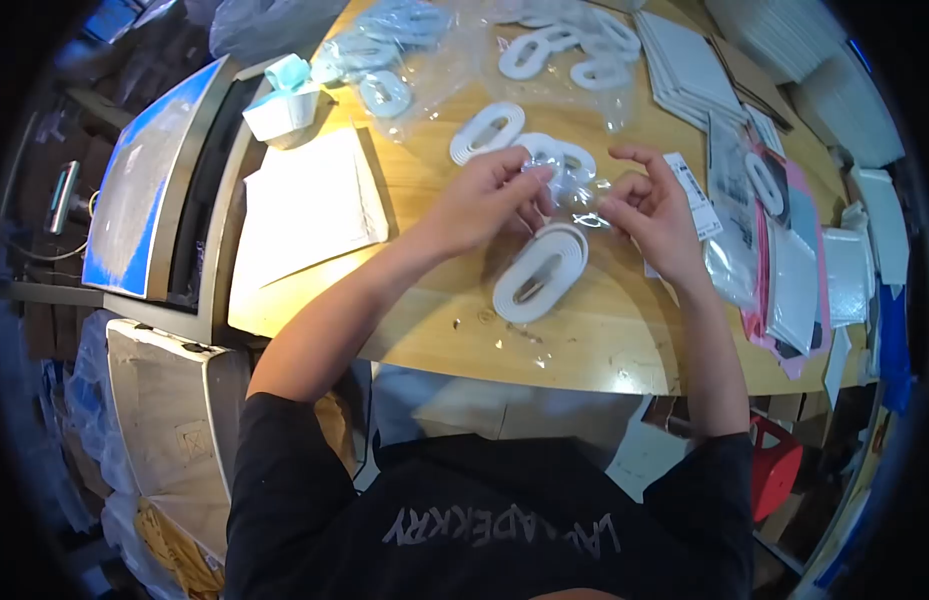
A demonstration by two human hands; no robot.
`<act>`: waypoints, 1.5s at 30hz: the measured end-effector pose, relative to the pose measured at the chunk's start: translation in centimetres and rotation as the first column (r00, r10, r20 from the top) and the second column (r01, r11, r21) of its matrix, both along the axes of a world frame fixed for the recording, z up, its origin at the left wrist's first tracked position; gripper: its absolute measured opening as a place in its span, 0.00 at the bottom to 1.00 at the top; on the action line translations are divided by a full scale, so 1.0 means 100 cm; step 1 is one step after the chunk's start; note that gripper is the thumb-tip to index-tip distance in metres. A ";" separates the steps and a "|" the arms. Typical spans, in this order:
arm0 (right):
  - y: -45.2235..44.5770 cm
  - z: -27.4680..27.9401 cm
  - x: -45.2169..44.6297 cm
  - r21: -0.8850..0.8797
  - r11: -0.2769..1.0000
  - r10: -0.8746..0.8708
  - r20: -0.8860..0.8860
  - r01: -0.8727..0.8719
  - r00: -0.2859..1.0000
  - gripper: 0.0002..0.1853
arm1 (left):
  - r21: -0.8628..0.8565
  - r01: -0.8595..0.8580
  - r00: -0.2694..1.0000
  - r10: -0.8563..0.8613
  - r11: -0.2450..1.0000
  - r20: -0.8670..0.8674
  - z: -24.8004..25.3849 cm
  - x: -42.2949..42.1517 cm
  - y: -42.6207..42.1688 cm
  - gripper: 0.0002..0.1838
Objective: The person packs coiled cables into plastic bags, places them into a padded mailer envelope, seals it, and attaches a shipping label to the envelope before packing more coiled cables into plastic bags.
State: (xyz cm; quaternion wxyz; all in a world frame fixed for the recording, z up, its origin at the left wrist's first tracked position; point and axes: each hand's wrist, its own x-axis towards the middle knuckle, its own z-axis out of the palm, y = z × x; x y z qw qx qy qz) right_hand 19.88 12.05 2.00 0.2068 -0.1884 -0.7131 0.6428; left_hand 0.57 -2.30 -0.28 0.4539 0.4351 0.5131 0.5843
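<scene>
My left hand pinches one side of a crinkled piece of clear plastic above the table. On its other side, the thumb and fingers of my right hand close on the same plastic. Just below the hands lies a white flat band wound into an oval coil. Behind my left fingers rest another white coil and more white coils, partly hidden by the hand and the plastic.
Clear bags with white coils and pale blue coils lie at the back of the wooden table. Left are white paper sheets, a small white box and a monitor. White packets and a pink bag sit right.
</scene>
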 end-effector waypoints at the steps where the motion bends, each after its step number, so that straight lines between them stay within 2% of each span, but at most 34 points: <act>1: -0.001 0.000 -0.001 0.020 1.000 -0.005 -0.010 0.005 1.000 0.22 | -0.043 0.006 1.000 -0.005 0.999 0.014 0.003 0.002 -0.001 0.14; 3: -0.003 0.000 -0.003 0.001 1.000 -0.001 -0.019 0.001 1.000 0.19 | -0.078 0.007 1.000 -0.006 0.997 0.020 0.006 0.002 -0.007 0.14; 6: 0.005 0.002 0.000 -0.022 1.000 -0.013 -0.018 0.013 1.000 0.15 | 0.067 0.019 1.000 -0.018 0.998 -0.011 0.008 0.002 -0.006 0.14; 9: 0.014 -0.006 0.005 0.039 0.987 0.154 0.089 -0.158 0.984 0.08 | 0.122 0.038 0.999 -0.038 0.992 0.005 0.004 -0.001 -0.002 0.12; 11: 0.013 -0.009 0.006 0.049 0.984 0.167 0.063 -0.170 0.984 0.07 | 0.143 0.043 0.999 -0.045 0.989 0.016 0.001 -0.002 -0.002 0.11; 15: 0.004 -0.006 0.001 0.060 0.985 0.158 0.017 -0.159 0.987 0.07 | 0.067 0.046 0.996 -0.041 0.997 -0.083 -0.002 -0.001 -0.004 0.08; 18: -0.009 -0.003 -0.001 0.040 0.995 0.086 0.026 -0.087 0.996 0.08 | 0.249 0.094 0.935 0.001 0.964 -0.354 -0.004 0.004 -0.005 0.05; 19: -0.008 -0.003 0.000 0.052 0.990 0.128 0.041 -0.130 0.991 0.08 | 0.242 0.109 0.939 -0.020 0.964 -0.342 -0.005 0.008 -0.006 0.05; 21: -0.005 -0.002 0.004 0.080 0.974 0.206 0.075 -0.212 0.976 0.06 | 0.150 0.099 0.982 -0.072 0.984 -0.175 0.005 0.016 -0.007 0.05; 22: -0.007 -0.001 0.007 0.079 0.978 0.189 0.085 -0.195 0.978 0.06 | 0.104 0.098 0.992 -0.088 0.990 -0.092 0.007 0.018 -0.006 0.05; 26: -0.009 0.005 0.005 -0.002 0.962 0.272 0.049 -0.272 0.961 0.07 | 0.110 0.126 0.988 -0.114 0.986 -0.105 -0.001 0.013 -0.006 0.06; 27: -0.006 0.005 0.005 0.000 0.959 0.281 0.097 -0.283 0.955 0.07 | 0.108 0.131 0.987 -0.120 0.985 -0.104 -0.001 0.012 -0.007 0.06; 30: 0.000 0.005 0.007 -0.006 0.959 0.281 0.196 -0.285 0.940 0.08 | 0.114 0.046 0.999 -0.044 0.992 -0.016 0.006 0.011 -0.007 0.10; 31: 0.000 0.006 0.009 -0.019 0.961 0.274 0.196 -0.276 0.941 0.09 | 0.111 0.058 0.998 -0.057 0.992 -0.011 0.006 0.010 -0.007 0.10; 33: 0.004 0.008 0.011 -0.036 0.965 0.263 0.198 -0.261 0.944 0.13 | -0.002 0.129 0.987 -0.128 0.992 0.102 0.009 0.008 -0.007 0.16; 34: 0.012 0.004 0.012 -0.030 0.968 0.251 0.200 -0.250 0.947 0.13 | -0.051 0.169 0.975 -0.159 0.984 0.156 0.010 0.006 -0.005 0.19; 35: 0.024 -0.007 0.013 -0.153 0.961 0.232 -0.022 -0.233 0.972 0.13 | -0.044 0.182 0.973 -0.173 0.982 0.154 0.011 0.004 -0.005 0.19; 37: 0.047 -0.019 0.017 -0.375 0.887 0.088 -0.434 -0.269 0.896 0.13 | -0.134 0.256 0.964 -0.244 0.957 0.103 0.011 0.005 -0.007 0.21; 38: 0.054 -0.015 0.018 -0.370 0.893 0.080 -0.429 -0.256 0.900 0.13 | -0.179 0.288 0.957 -0.278 0.941 0.081 0.010 0.006 -0.007 0.22; 39: 0.059 -0.012 0.018 -0.381 0.914 -0.056 -0.461 -0.140 0.886 0.13 | -0.170 0.299 0.954 -0.288 0.939 0.082 0.009 0.005 -0.005 0.22; 41: 0.068 -0.006 0.017 -0.421 0.903 -0.317 -0.516 0.087 0.796 0.14 | -0.021 0.185 0.966 -0.178 0.982 0.188 0.008 0.005 -0.003 0.22; 42: 0.071 -0.003 0.017 -0.418 0.903 -0.322 -0.516 0.094 0.794 0.14 | 0.045 0.118 0.961 -0.126 0.992 0.246 0.008 0.005 -0.002 0.22; 43: 0.073 0.000 0.016 -0.448 0.879 -0.397 -0.502 0.162 0.768 0.13 | 0.047 0.123 0.960 -0.131 0.991 0.246 0.009 0.005 -0.002 0.22; 45: 0.078 0.005 0.015 -0.507 0.813 -0.539 -0.469 0.287 0.700 0.13 | 0.079 0.021 0.970 -0.040 0.997 0.239 0.013 0.005 -0.002 0.21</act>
